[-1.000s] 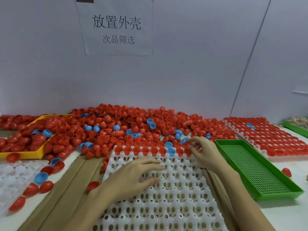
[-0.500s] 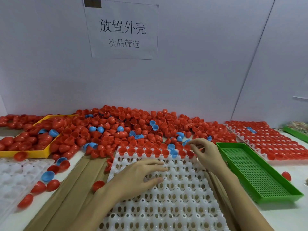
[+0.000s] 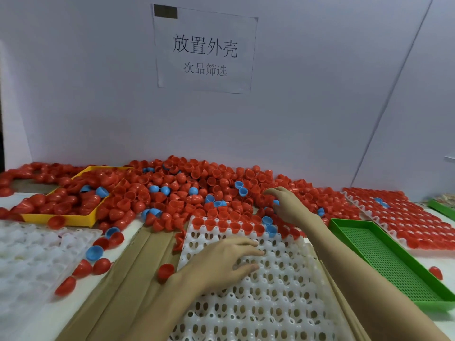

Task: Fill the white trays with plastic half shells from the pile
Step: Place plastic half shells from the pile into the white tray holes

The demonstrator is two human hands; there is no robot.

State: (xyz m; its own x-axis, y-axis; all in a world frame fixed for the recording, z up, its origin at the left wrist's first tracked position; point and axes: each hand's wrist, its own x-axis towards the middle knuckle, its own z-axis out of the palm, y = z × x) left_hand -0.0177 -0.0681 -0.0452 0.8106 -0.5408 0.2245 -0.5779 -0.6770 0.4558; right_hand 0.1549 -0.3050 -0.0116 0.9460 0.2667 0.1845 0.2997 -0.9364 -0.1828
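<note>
- The left hand (image 3: 221, 262) lies flat, fingers straight, pressing the white tray (image 3: 266, 303) in front of the person; it holds nothing.
- The right hand (image 3: 286, 205) reaches just past that tray's far edge into the pile (image 3: 197, 193), fingers curled around a blue half shell (image 3: 276, 202).
- Step in hand, as I judge it: picking shells. Only the far row beyond the left hand is filled, so the work is early.
- The next move calls for bringing the shell back to the nearest empty pocket.
- Counted: three white trays, one under the left hand, an empty one (image 3: 37, 254) to its left, a full one (image 3: 406, 217) right of the right hand; one green tray (image 3: 394, 262); one yellow tray (image 3: 78, 219). The shells are too many to count.
</note>
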